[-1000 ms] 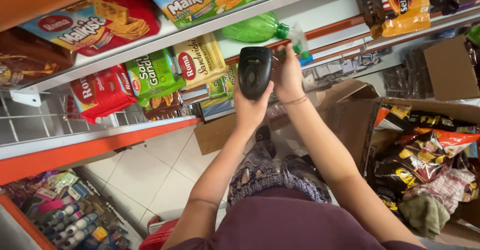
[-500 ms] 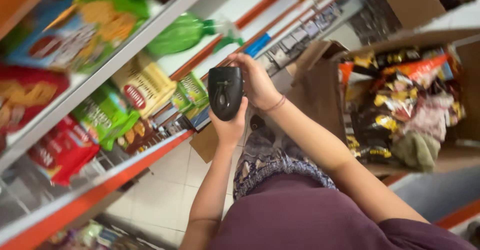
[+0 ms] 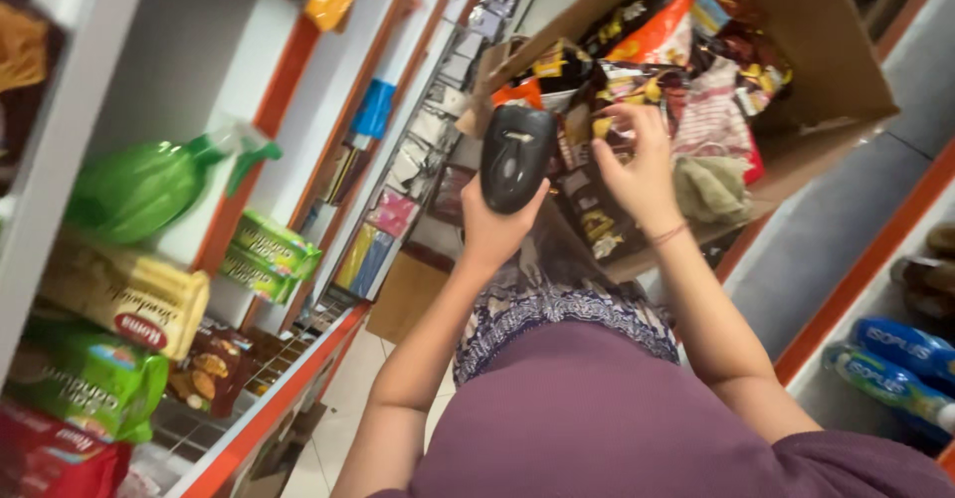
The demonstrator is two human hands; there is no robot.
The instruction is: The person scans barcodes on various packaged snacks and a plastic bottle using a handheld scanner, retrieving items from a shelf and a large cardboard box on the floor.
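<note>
My left hand (image 3: 494, 227) grips the black handheld scanner (image 3: 515, 156), raised just beside the cardboard box (image 3: 816, 80). My right hand (image 3: 637, 165) is open, fingers reaching among the snack packets (image 3: 647, 45) near the box's front edge. No packet picked yet; I judge scanning pending.

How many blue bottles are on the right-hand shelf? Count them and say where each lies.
2 show clearly: one blue bottle lies on its side at the shelf's right edge, and another blue bottle lies just below, against it. More may be hidden beyond the picture's edge.
</note>
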